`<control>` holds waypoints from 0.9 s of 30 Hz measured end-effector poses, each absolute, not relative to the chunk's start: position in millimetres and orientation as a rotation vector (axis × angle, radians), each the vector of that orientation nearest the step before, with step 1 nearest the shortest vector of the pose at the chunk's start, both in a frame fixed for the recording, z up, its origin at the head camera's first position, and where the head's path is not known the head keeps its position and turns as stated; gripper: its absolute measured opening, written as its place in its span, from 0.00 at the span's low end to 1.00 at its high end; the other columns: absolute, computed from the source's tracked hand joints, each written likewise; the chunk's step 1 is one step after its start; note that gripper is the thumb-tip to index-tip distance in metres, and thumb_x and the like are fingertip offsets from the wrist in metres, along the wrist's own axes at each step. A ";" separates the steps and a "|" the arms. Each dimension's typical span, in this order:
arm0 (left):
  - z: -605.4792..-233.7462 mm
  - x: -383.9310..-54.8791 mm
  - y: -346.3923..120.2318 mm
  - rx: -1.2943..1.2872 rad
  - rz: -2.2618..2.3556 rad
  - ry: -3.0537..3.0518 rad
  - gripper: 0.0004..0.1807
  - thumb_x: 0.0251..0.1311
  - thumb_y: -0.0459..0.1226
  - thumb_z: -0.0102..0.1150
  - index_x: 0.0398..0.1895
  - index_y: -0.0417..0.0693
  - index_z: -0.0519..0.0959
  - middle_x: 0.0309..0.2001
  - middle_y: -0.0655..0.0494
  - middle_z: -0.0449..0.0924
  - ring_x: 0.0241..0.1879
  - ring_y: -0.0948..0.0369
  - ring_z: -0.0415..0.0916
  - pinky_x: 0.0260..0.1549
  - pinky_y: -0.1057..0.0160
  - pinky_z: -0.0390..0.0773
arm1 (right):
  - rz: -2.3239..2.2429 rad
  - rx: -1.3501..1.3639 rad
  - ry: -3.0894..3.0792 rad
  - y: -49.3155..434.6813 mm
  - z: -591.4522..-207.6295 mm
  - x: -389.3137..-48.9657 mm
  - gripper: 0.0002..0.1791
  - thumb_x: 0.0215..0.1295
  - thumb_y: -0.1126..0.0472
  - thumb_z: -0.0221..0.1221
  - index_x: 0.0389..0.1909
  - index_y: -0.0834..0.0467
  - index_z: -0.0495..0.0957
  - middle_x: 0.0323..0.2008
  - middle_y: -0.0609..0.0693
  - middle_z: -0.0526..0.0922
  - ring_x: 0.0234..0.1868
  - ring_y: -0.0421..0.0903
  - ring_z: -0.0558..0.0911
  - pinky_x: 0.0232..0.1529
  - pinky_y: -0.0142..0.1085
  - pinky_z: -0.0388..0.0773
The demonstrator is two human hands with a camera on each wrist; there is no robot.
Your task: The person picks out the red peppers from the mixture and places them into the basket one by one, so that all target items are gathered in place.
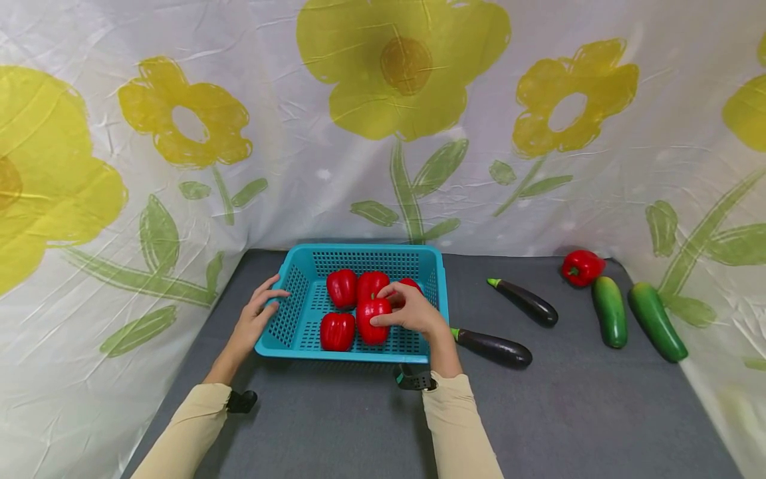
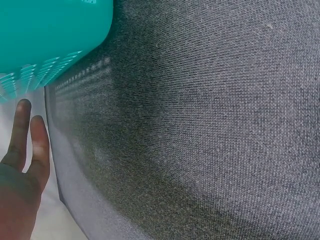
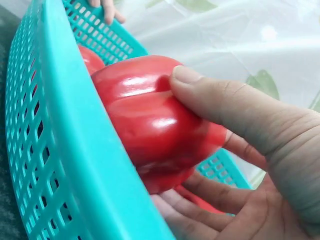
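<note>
My right hand holds a red bell pepper inside the blue basket, thumb on one side and fingers curled round the other. The right wrist view shows the same bell pepper close up, near the basket's rim. Several more red bell peppers lie in the basket, one at the front and one behind it; another is partly hidden by my right hand. My left hand rests on the basket's left rim with its fingers extended. In the left wrist view only part of that hand shows.
Right of the basket lie two eggplants, one farther back and one close to the basket. Toward the table's right edge are a red bell pepper and two green cucumber-like vegetables, one left of the other. A flowered curtain hangs behind.
</note>
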State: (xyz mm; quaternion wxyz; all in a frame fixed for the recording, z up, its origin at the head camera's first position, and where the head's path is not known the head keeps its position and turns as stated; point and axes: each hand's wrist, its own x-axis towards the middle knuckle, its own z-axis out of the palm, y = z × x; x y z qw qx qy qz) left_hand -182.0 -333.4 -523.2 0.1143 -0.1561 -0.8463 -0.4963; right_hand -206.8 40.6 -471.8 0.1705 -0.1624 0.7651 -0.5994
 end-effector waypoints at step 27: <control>-524.6 -180.9 -336.4 -0.479 -1.489 -2.477 0.14 0.78 0.28 0.43 0.58 0.29 0.76 0.78 0.41 0.52 0.74 0.41 0.49 0.53 0.70 0.66 | -1.569 -0.408 2.270 31.6 -471.3 -205.6 0.23 0.51 0.65 0.77 0.46 0.60 0.77 0.47 0.57 0.79 0.50 0.56 0.78 0.40 0.47 0.83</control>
